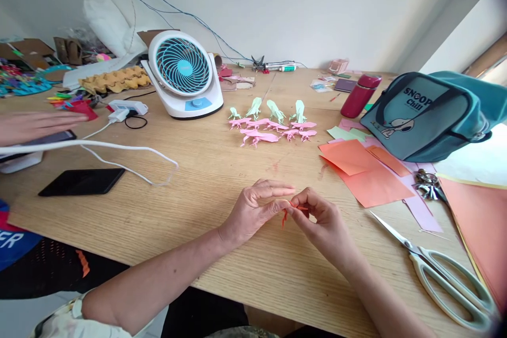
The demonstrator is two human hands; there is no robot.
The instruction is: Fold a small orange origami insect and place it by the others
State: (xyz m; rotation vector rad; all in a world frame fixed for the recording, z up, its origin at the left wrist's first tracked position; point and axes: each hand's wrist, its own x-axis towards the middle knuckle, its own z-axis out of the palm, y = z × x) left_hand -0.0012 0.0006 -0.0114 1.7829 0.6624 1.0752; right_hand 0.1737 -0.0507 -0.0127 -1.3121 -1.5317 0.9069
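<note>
A small orange-red folded paper figure (284,217) with thin pointed limbs is held just above the table, mostly covered by fingers. My right hand (321,217) pinches it between thumb and fingertips. My left hand (259,206) grips its other side near the thumb tip, while the upper fingers stretch out straight. Beyond my hands stand several pink folded paper figures (259,137) in rows, with several light green ones (275,111) behind them. Orange paper sheets (378,182) lie to the right, overlapping pink and green pieces.
Open scissors (425,261) and keys (428,184) lie at right, near a teal bag (428,116) and red bottle (360,96). A white fan (186,74) stands behind. At left are a black phone (82,181), a white cable (130,145) and another person's hand (37,125).
</note>
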